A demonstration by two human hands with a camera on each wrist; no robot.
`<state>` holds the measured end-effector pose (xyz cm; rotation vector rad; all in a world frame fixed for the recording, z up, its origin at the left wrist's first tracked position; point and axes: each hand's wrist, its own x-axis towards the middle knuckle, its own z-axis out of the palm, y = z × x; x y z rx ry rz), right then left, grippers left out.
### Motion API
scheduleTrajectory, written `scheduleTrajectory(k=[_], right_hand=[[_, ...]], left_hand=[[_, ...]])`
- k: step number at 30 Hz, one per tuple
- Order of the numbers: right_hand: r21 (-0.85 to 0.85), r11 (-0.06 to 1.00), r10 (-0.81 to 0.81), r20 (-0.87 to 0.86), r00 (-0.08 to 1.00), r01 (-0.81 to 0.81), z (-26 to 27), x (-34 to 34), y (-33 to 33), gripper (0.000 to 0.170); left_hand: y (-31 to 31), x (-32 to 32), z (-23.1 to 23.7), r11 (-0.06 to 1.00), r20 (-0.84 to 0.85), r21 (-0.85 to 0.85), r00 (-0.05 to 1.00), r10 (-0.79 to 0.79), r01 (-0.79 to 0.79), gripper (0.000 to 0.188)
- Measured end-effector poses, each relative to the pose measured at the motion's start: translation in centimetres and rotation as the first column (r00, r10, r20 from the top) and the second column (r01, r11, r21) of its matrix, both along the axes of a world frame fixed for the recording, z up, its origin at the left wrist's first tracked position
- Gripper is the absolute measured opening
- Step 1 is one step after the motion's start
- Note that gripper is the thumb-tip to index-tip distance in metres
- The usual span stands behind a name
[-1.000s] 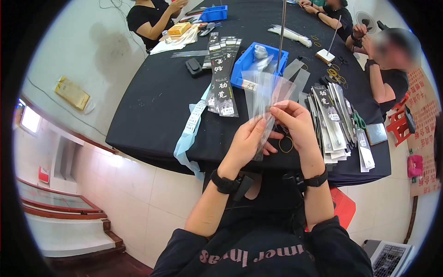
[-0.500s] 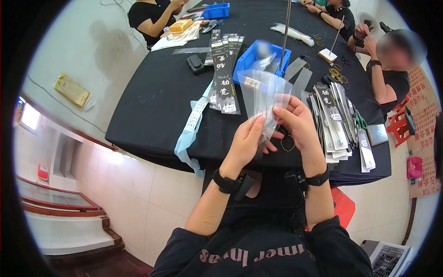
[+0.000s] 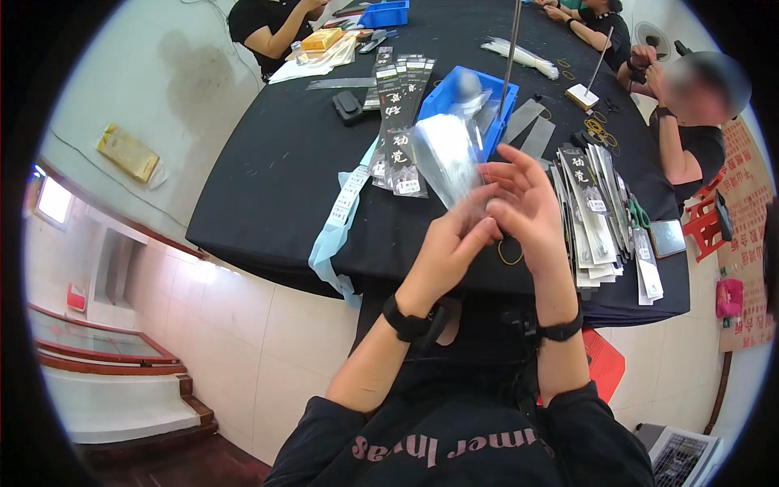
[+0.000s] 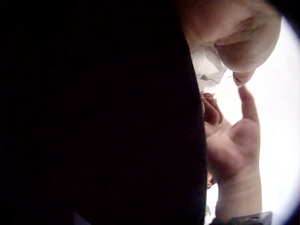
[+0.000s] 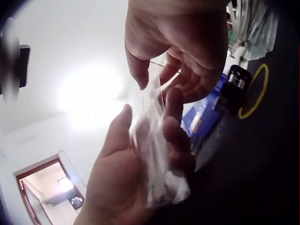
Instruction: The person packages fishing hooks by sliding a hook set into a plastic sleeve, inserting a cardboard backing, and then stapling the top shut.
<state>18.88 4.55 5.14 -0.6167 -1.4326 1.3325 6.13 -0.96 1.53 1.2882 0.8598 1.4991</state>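
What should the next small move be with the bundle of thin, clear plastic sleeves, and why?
I'd suggest pinching the bundle of thin, clear plastic sleeves with the bare right hand. The bare left hand holds it, while in the right-wrist view the right thumb stands apart from its fingers beside the plastic; a second grip would likely steady the bundle.

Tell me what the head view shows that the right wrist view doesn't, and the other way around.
Only the head view shows the light blue strip, the fan and the pink shirt lettering.

Only the right wrist view shows the lower end of the clear plastic sleeves against the palm of the left hand.

Both show the two hands, part of the sleeves, the blue bin and a yellow band.
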Motion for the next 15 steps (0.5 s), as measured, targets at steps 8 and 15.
scheduleTrajectory(k=[8,15], right_hand=[[0.542,0.807,-0.371,0.16,0.915,0.232,2.7,-1.4,-3.4,0.074],[0.244,0.958,-0.151,-0.019,0.988,0.151,1.3,-2.5,-3.6,0.078]], left_hand=[[1.1,1.4,0.0,0.91,-0.395,0.372,0.856,0.333,-0.182,0.027],[0.3,1.7,0.7,0.981,-0.273,0.173,0.952,0.134,-0.089,0.027]])
